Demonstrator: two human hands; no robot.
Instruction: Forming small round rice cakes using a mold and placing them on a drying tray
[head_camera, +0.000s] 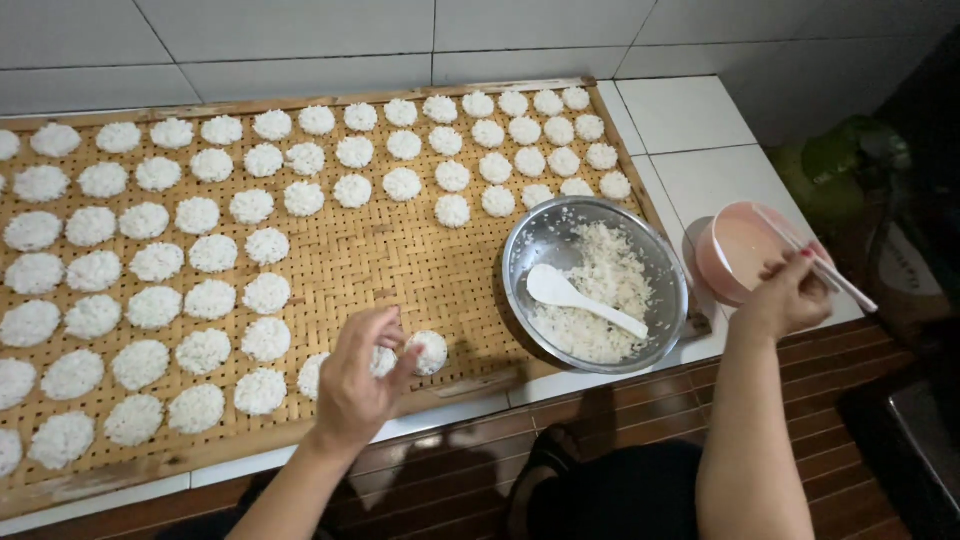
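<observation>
My left hand hovers over the near edge of a woven bamboo tray, fingers curled around a white rice patty, beside another patty. Several round rice patties lie in rows across the tray. My right hand holds a pair of chopsticks at the rim of a pink bowl. Between the hands sits a steel bowl of cooked rice with a white spoon in it.
The tray rests on a white tiled counter against a tiled wall. A wooden floor lies below the counter edge at right, with a green object and dark items at the far right.
</observation>
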